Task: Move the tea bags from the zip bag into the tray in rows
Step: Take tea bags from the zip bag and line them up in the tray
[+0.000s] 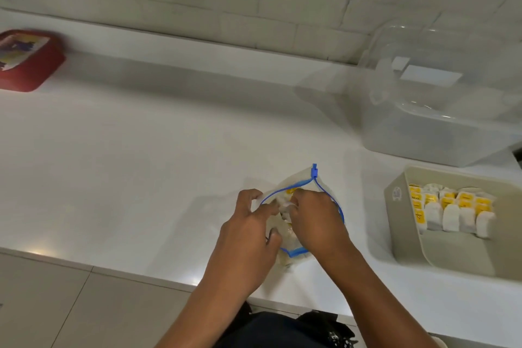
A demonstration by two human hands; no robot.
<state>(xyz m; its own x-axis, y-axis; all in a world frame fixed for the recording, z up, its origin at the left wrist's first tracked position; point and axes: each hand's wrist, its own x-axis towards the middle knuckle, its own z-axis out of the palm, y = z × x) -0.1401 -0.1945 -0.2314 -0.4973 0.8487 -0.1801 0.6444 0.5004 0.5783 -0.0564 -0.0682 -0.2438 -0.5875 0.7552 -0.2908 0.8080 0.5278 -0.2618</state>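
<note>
A clear zip bag [319, 178] with a blue zip and slider lies open on the white counter near its front edge. My left hand [248, 232] holds the bag's left rim. My right hand [313, 220] reaches into the bag's mouth, with its fingertips pinched on a white tea bag [285, 207] inside. More tea bags show through the plastic. At the right stands the beige tray [395, 223], holding several white tea bags with yellow tags [452, 209] set in rows at its far end.
A clear plastic container [440, 110] with a lid stands behind the tray at the back right. A red box [28, 62] sits at the far left by the tiled wall. The counter's front edge [141, 272] runs just below the bag.
</note>
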